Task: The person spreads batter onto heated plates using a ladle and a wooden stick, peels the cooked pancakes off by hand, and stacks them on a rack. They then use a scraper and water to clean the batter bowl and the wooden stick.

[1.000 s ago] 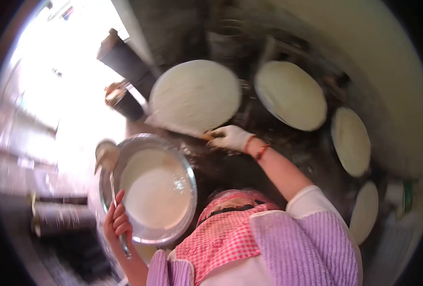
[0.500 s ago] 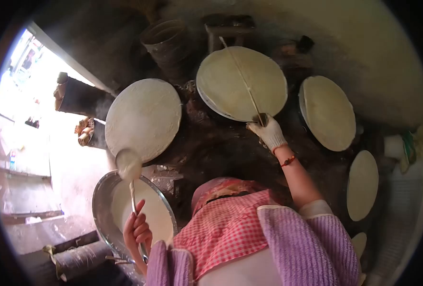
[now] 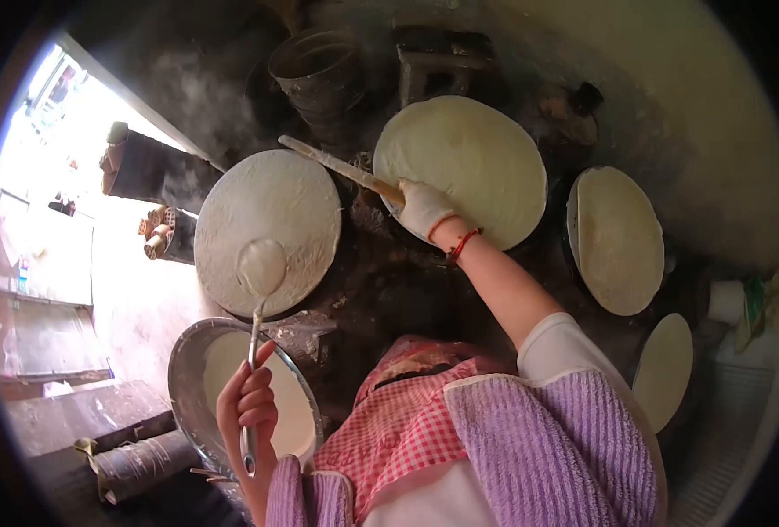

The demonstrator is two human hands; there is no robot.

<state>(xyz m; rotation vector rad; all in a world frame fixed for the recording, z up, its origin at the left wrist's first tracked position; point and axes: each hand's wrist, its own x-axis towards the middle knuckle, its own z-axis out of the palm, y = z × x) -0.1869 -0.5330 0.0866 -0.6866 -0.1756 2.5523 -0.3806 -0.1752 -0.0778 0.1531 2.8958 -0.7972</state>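
My left hand [image 3: 250,402] is closed round the handle of a metal ladle [image 3: 262,268]. The ladle's bowl, full of pale batter, is over the lower part of the left round griddle [image 3: 271,206], which bears a pale layer. Below it stands a metal basin [image 3: 183,369] of batter. My right hand [image 3: 424,209], in a white glove, grips a batter-coated wooden spreader [image 3: 336,165]. This hand is over the lower left edge of the middle griddle's pale round sheet [image 3: 473,167], and the spreader's far end reaches the left griddle's upper right edge.
Two more pale rounds, one on a griddle [image 3: 619,241] and one lower [image 3: 664,373], lie at the right. A dark bucket [image 3: 319,79] and a block-like stand [image 3: 442,66] are at the back. Dark tubes [image 3: 156,167] project at the left. A wrapped roll [image 3: 148,465] lies lower left.
The ladle has moved up and right, from the left griddle's lower edge to over its surface. My right hand has moved left, and the spreader has swung from the middle griddle towards the left one.
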